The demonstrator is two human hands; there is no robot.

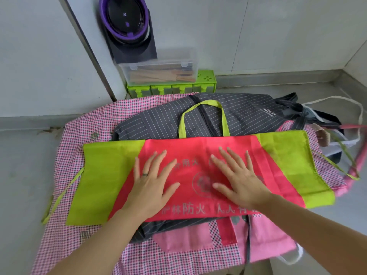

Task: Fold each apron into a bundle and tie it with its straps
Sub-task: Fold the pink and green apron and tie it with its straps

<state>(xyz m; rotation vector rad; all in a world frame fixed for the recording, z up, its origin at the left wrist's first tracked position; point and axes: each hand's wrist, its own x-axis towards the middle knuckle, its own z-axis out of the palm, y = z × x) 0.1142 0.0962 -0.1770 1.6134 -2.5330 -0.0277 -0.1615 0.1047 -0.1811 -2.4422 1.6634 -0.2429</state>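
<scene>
While both our hands press flat on it, the red and green apron (190,144) lies spread across the top of a pile of aprons, in the middle of the grey desk (23,155). It is turned sideways, w/ green panels at the left and right ends and the red part w/ printed characters in the centre. Our left hand (151,181), w/ a ring (145,174) on one finger, rests on the red part, and our right hand (238,179) rests just beside it. Neither grip holds anything: the fingers are straight and spread, palms down on the cloth. The green neck loop (225,122) lies on the far side, over a grey striped apron (248,114). Under that one is a pink checked apron (89,124), and a plain pink apron (268,235) shows at the near edge. At the back, against the wall, a clear box (158,72) sits on a green drawer unit (170,89).
</scene>
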